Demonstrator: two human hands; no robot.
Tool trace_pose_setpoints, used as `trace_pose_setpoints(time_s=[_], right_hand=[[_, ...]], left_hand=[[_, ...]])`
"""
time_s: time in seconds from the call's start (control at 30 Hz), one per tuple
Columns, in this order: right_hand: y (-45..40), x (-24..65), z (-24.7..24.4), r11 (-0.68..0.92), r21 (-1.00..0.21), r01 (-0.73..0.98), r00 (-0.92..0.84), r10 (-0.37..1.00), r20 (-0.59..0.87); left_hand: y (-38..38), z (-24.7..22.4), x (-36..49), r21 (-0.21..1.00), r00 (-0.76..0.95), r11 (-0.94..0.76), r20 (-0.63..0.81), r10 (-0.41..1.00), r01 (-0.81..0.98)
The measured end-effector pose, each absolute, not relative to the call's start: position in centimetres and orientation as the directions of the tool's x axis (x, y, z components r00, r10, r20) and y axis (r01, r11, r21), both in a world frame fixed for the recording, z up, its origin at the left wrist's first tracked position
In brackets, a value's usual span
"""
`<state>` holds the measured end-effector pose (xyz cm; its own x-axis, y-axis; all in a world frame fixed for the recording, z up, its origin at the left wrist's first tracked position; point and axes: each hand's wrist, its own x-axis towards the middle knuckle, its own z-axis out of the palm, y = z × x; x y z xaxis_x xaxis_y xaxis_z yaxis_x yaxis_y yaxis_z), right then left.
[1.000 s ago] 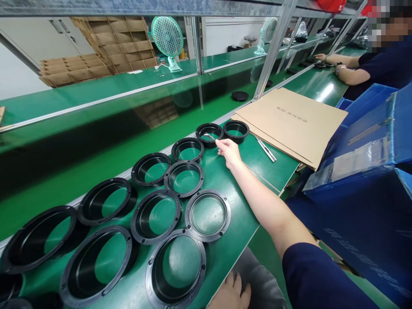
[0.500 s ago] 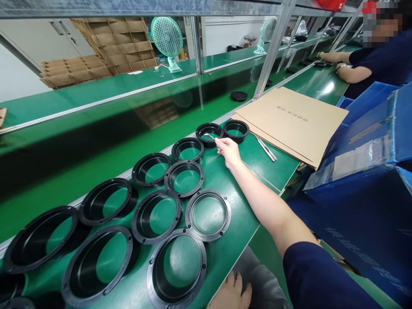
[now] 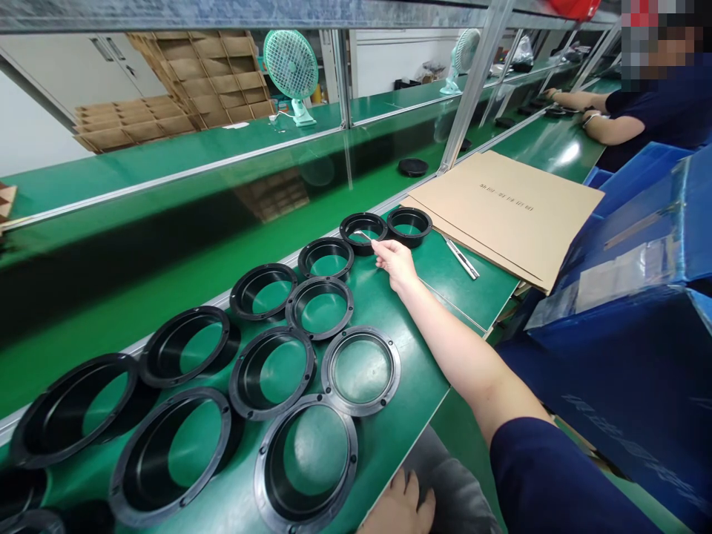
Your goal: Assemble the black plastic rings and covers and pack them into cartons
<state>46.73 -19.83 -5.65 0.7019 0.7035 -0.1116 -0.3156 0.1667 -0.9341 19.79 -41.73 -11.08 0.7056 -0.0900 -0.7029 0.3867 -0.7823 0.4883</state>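
Observation:
My right hand (image 3: 394,263) pinches a thin stick with a pale tip (image 3: 363,235); its exact kind is too small to tell. The tip reaches over a black flanged ring (image 3: 345,236) at the far end of the rows. Beside that ring stands another black ring (image 3: 409,239). Several more such rings, like the one at the front (image 3: 348,482), are spread over the green table toward the left. At the lower edge my left hand (image 3: 397,508) rests against grey trousers by the table edge, fingers stretched out and slightly apart, with nothing seen in it.
A utility knife (image 3: 461,257) lies right of my right hand, near stacked cardboard sheets (image 3: 506,200). Blue bins (image 3: 606,371) stand at the right. Behind a metal post (image 3: 472,89) are a green fan (image 3: 290,67) and cardboard dividers (image 3: 205,74). A co-worker (image 3: 656,111) sits far right.

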Motion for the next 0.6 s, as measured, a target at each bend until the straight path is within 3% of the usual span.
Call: trace_pose_setpoints(time_s=[0.6], right_hand=[[-19.7,46.6,-5.6,0.137,-0.924,-0.357,0.686,0.71,-0.16]], left_hand=[[-42.0,-12.0,19.2,0.491,0.751,-0.795,-0.657,-0.068,0.358]])
